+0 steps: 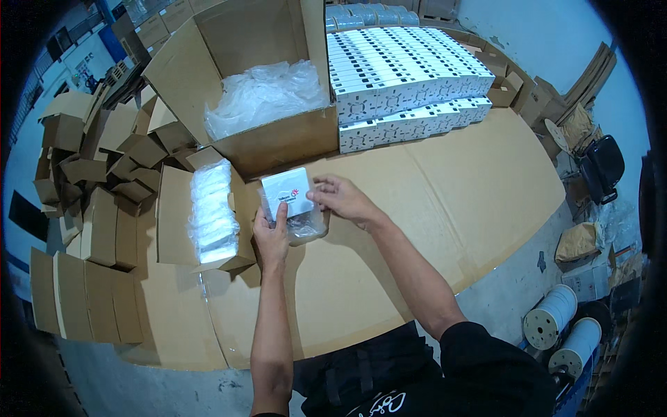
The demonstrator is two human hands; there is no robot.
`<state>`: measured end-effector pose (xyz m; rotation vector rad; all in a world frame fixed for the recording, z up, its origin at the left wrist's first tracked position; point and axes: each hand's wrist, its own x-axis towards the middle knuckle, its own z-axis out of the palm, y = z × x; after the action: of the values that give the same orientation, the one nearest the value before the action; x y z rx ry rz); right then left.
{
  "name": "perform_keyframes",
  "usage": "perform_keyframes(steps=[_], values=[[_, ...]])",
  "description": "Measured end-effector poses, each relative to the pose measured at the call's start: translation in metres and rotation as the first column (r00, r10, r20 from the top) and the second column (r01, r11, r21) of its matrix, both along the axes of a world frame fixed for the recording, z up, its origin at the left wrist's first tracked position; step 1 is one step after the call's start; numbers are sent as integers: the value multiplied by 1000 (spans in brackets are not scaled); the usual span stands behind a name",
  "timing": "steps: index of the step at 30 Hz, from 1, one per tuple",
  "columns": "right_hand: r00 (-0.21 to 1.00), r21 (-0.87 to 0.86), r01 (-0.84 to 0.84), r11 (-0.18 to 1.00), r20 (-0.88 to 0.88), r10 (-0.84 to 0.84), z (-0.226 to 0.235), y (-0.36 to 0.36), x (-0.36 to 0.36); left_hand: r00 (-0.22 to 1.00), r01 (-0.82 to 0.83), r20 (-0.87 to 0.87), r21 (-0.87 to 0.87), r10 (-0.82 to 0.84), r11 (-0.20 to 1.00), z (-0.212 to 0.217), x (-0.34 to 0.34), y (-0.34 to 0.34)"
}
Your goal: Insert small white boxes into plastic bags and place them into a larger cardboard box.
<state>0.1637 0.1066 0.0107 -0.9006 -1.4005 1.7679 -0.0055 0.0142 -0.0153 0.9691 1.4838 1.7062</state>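
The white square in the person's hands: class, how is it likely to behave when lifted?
The white square is probably stiff, as its edges look straight. It may be light, as the right hand meets its edge with fingertips only. Its smooth-looking face could be slippery.

So, print check from my side: the flat white box (283,189) I've got has a small red emblem on its face with a line or so of tiny dark lettering next to it, too small to make out tbh. The stacked white boxes (406,104) have black line markings on their sides and little dark squares on top. Oh, and there's white script-style lettering (387,404) on my black clothes (486,372), partly cut off.
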Motion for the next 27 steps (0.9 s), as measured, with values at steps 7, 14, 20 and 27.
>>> perform_keyframes(steps=[7,14,20,27], values=[[999,68,35,997,-12,-34,-7,-8,-14,996,70,-45,-52,-72,996,1,-8,4],[969,2,140,990,-206,-136,-7,-13,-24,996,70,-50,20,-69,997,6,-3,5],[973,141,148,979,-197,-119,11,-15,-17,989,85,-135,122,-68,989,27,4,3],[958,274,141,951,-279,-62,18,-15,-15,992,86,-107,202,-65,976,30,3,1]])
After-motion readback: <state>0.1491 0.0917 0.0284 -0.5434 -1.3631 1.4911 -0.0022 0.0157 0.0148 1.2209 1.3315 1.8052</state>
